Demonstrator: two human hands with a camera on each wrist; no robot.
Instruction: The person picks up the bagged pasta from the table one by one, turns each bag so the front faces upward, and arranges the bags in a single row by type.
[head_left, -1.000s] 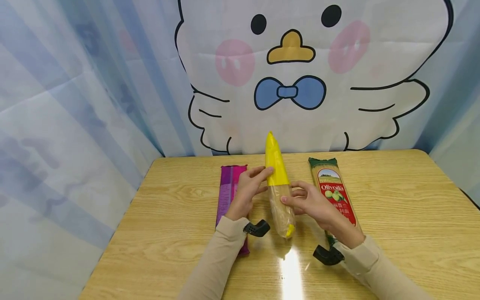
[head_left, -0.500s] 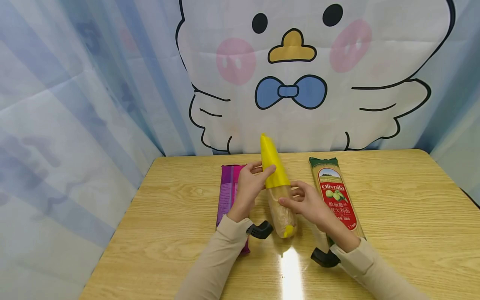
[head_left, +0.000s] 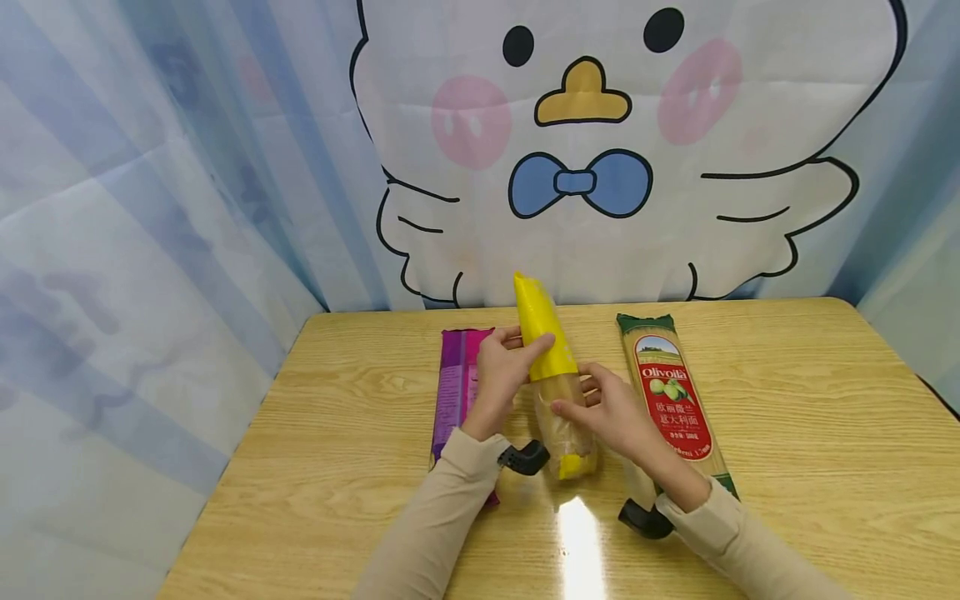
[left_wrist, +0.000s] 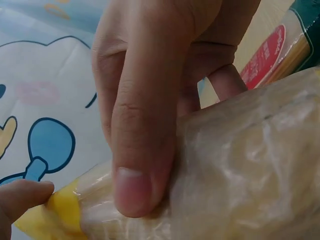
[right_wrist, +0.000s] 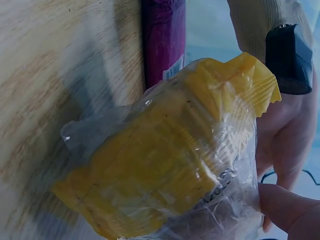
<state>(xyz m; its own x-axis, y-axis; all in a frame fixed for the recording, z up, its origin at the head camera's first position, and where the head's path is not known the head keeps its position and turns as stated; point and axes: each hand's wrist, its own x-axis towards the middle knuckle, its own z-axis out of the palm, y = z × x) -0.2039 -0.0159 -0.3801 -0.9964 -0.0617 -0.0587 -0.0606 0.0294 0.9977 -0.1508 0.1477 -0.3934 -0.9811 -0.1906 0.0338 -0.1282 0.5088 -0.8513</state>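
A long noodle packet (head_left: 557,417), with a yellow upper half and clear film over pale contents below, is tilted upright between both hands. My left hand (head_left: 504,375) grips its yellow half, thumb on the front and fingers behind. Lower down, my right hand (head_left: 617,414) holds the clear part from the right side. The left wrist view shows the right thumb (left_wrist: 135,185) pressed on the film, with the left thumb (left_wrist: 25,197) by the yellow wrap. In the right wrist view the packet's folded yellow bottom end (right_wrist: 150,170) faces the camera.
A purple and pink packet (head_left: 452,392) lies on the wooden table (head_left: 337,467), partly behind the left hand and forearm. Right of my hands lies a red-labelled Olivoilà pasta packet (head_left: 678,404). A cartoon-print curtain (head_left: 585,250) hangs behind the table's far edge.
The noodle packet's top end has tipped left and slightly down, and more of its yellow bottom end shows. Both hands have shifted slightly with it, the right one leftward.
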